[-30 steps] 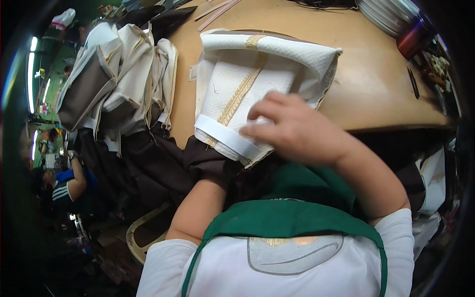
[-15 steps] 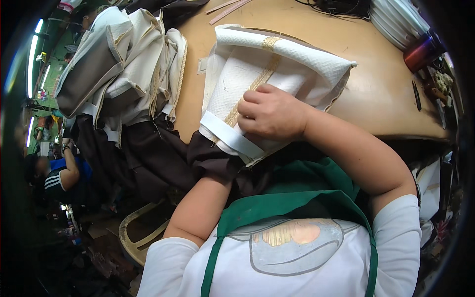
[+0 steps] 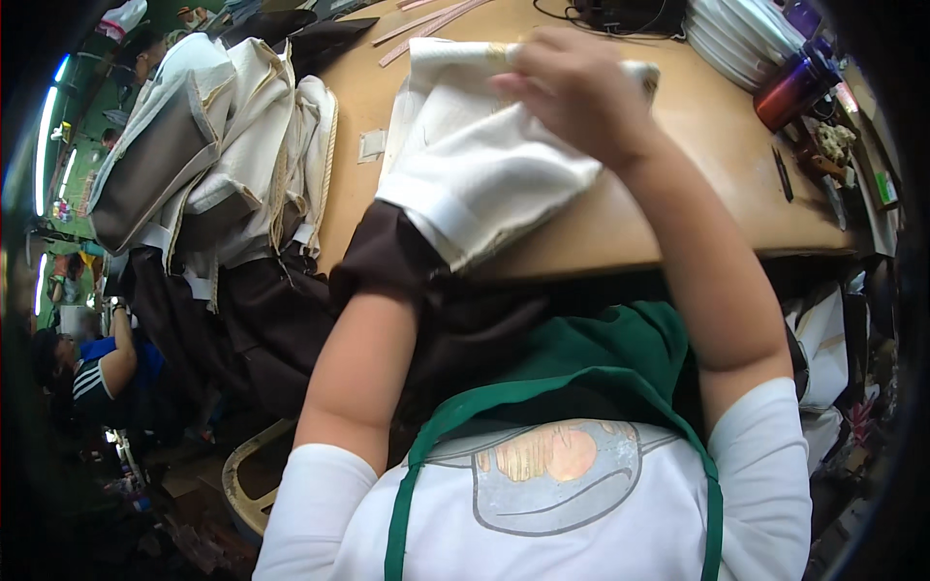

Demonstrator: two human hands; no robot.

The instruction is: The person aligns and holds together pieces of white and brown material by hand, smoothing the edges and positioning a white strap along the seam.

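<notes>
A white textured fabric piece (image 3: 465,165) with tan seam tape and a white band lies over the near part of the table, its lower end joined to dark brown cloth (image 3: 387,247). My left forearm goes up into the brown cloth, which hides my left hand and its fingers. At the far edge of the white piece is my right hand (image 3: 576,92), over or against the fabric. Motion smears its fingers, so their grip is unclear. Part of the white piece is folded up beneath this hand.
A stack of similar white and brown sewn pieces (image 3: 218,145) sits at the left, brown cloth hanging off the table (image 3: 717,203). Pink strips (image 3: 426,29) lie at the back. On the right are a purple-red tumbler (image 3: 794,87), a white coiled bundle (image 3: 741,44) and a black pen (image 3: 782,174).
My right hand has risen from the middle of the white piece to its far edge. The fabric has shifted left and its near-right side has folded over. My left arm remains in the cloth.
</notes>
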